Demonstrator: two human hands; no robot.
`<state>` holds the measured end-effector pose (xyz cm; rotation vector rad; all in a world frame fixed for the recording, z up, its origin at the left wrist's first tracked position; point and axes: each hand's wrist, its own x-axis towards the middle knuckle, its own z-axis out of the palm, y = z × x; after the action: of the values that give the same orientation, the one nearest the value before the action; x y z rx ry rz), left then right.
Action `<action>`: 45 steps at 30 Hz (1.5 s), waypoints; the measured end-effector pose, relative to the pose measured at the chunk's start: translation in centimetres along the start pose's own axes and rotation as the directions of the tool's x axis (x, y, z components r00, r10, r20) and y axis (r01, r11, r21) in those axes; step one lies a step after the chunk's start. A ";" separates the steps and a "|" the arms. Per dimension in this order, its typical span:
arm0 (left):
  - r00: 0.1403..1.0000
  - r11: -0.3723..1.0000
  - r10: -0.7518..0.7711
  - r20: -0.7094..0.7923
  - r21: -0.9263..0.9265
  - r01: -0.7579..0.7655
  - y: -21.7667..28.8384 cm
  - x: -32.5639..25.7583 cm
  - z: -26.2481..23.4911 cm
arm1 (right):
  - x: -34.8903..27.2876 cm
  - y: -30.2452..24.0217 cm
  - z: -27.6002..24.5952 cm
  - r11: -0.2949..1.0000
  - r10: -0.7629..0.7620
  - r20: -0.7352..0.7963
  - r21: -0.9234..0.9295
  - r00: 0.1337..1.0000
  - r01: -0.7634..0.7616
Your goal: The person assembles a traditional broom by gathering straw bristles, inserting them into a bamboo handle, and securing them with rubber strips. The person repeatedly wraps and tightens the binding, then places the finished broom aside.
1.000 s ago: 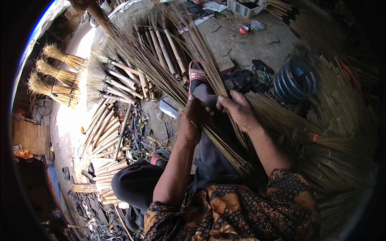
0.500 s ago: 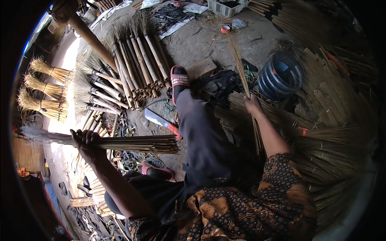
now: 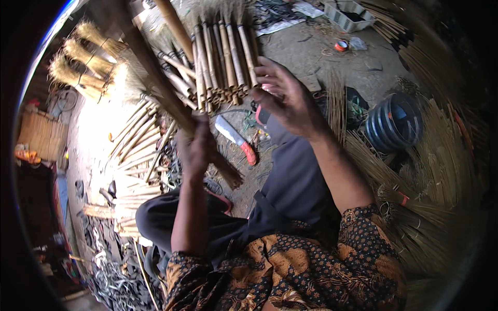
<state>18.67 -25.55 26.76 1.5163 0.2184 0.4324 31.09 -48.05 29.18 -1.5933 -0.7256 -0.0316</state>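
Grips a long brown bundle of thin dry stalks [image 3: 162,78] in the left hand [image 3: 197,147], left of centre, tilted over the grey concrete floor [image 3: 306,57]; holds the right hand [image 3: 290,101] apart, fingers spread and bare. Could splay or drop stalks by slackening that grip; cannot make out any tie through the blur. Could knock the broad steel knife with a red handle [image 3: 229,129], just right of the bundle, by swinging low, or snag the thick tan bamboo pole [image 3: 175,26] on the far side. Must also clear rows of pale bamboo handles with bristly tops [image 3: 228,57], far; at right, a dark blue ribbed round tub [image 3: 381,127]; near left, tangled black strips [image 3: 116,259].
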 end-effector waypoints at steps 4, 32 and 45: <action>0.981 0.990 0.004 0.194 0.136 -0.031 -2.3 -2.6 3.3 | 2.2 -5.7 9.0 0.961 -0.077 0.134 0.275 0.988 0.038; 0.994 0.987 -0.032 -0.100 0.155 0.047 -17.8 -10.4 -0.7 | -9.7 6.3 15.7 0.967 0.216 0.460 0.022 0.861 -0.254; 0.848 0.798 -0.389 -0.359 -0.591 0.116 -7.5 -3.1 -6.2 | -12.6 10.5 15.1 0.793 0.556 0.461 -0.545 0.692 -0.273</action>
<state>14.42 -21.09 18.65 0.7702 0.6230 0.5757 20.05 -39.54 11.83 -2.2217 -0.8451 0.7541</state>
